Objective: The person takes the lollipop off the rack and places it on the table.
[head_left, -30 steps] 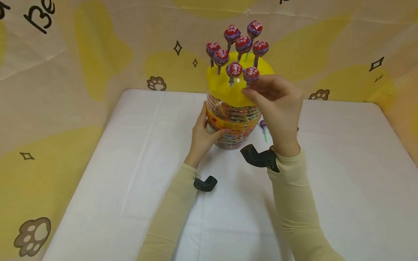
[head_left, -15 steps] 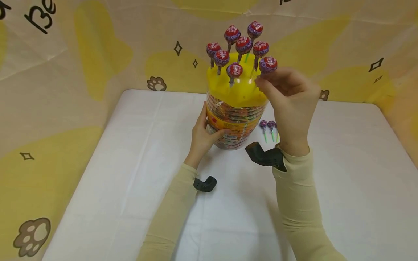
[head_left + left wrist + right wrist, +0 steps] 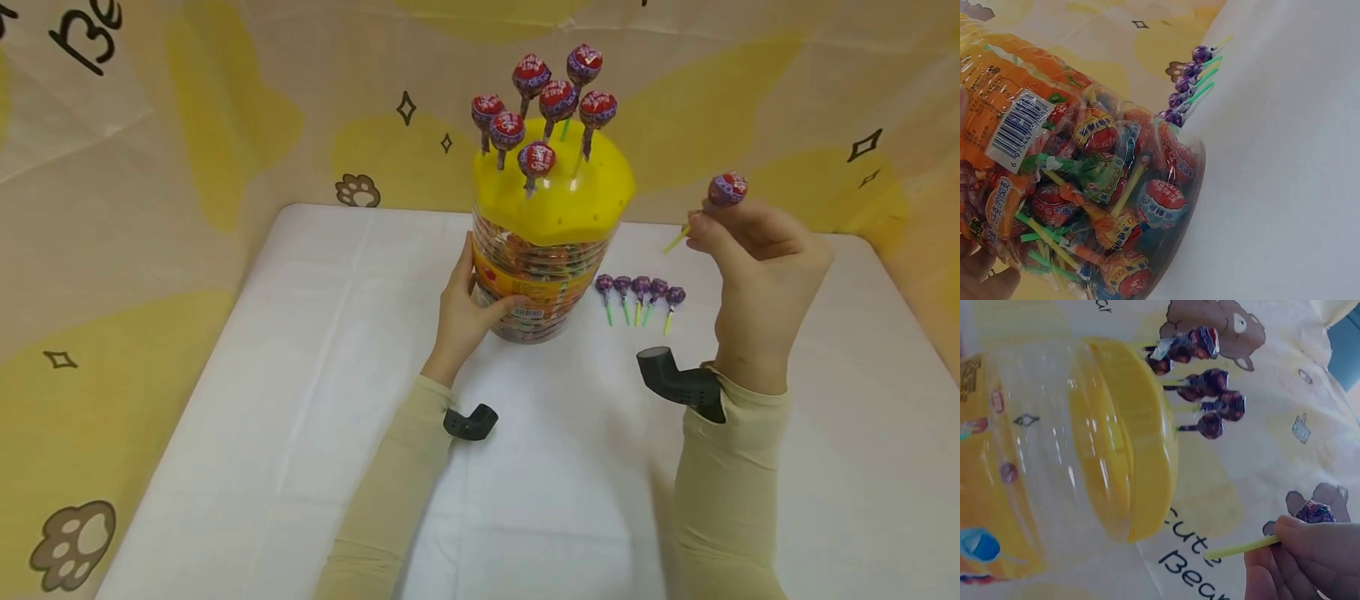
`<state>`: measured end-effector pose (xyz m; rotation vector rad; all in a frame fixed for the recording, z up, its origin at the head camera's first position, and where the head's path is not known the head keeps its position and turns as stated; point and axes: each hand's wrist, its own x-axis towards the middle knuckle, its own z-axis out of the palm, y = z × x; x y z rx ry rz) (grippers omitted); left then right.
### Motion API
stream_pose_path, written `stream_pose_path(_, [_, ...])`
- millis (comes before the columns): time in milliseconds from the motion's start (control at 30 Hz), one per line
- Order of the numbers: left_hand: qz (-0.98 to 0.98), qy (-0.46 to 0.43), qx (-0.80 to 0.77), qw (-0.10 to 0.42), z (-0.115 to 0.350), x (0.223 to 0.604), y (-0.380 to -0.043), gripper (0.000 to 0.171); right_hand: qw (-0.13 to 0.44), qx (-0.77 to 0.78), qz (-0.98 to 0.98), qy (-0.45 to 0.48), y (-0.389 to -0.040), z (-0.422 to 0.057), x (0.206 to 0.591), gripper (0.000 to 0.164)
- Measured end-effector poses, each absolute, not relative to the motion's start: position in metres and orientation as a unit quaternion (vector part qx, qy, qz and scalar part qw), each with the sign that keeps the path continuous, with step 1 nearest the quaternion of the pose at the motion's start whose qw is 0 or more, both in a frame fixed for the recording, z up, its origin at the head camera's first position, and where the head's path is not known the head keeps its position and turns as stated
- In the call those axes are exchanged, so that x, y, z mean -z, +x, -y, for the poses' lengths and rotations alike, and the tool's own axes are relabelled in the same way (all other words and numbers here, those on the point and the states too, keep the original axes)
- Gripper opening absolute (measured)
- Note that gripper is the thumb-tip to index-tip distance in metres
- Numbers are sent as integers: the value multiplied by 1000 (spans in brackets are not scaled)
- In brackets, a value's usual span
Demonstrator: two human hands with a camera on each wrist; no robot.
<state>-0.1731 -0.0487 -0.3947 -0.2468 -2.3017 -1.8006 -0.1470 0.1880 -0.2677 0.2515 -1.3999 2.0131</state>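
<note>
1. Grip at left: your left hand (image 3: 467, 318) wraps the lower part of a clear jar (image 3: 551, 292), thumb laid across the front, fingers curled around its left side.
2. Centre, the jar stands on the white-covered worktop (image 3: 570, 467), its long axis running up from the base to a yellow lid (image 3: 581, 204); whether it leans slightly is hard to tell. It sits between your two hands, touched only by the left.
3. Seven wrapped lollipops (image 3: 537, 158) stand by their sticks in the lid, heads up, leaving its near right portion without sticks.
4. Five loose lollipops (image 3: 641, 285) lie in a row just right of the jar's base, heads away from you, sticks toward you. Your right hand (image 3: 768, 271) is the nearer one to the row's right end.
5. Far right, that hand pinches a single held lollipop (image 3: 727, 189) between thumb and fingertips just below its wrapped head, raised off the worktop. Its yellow stick slants down and left, bare tip free, toward the jar but well apart from it. The coming move, by judgement, turns on that slant and the gap between stick, lid and row.
</note>
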Motion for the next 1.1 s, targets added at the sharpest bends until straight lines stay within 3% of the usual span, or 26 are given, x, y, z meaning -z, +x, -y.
stream_pose_path(333, [780,-83,612,101,48,394,-172,101,295,-765,572,0,-146,-222,294,22])
stream_pose_path(933, [781,-87,609,106,48,395,-174,100,146,-709,675,-146,-167,-274,337,6])
stream_pose_path(1100, [779,-88,611,106,48,395,-174,101,126,-701,683,-161,-173,-285,354,8])
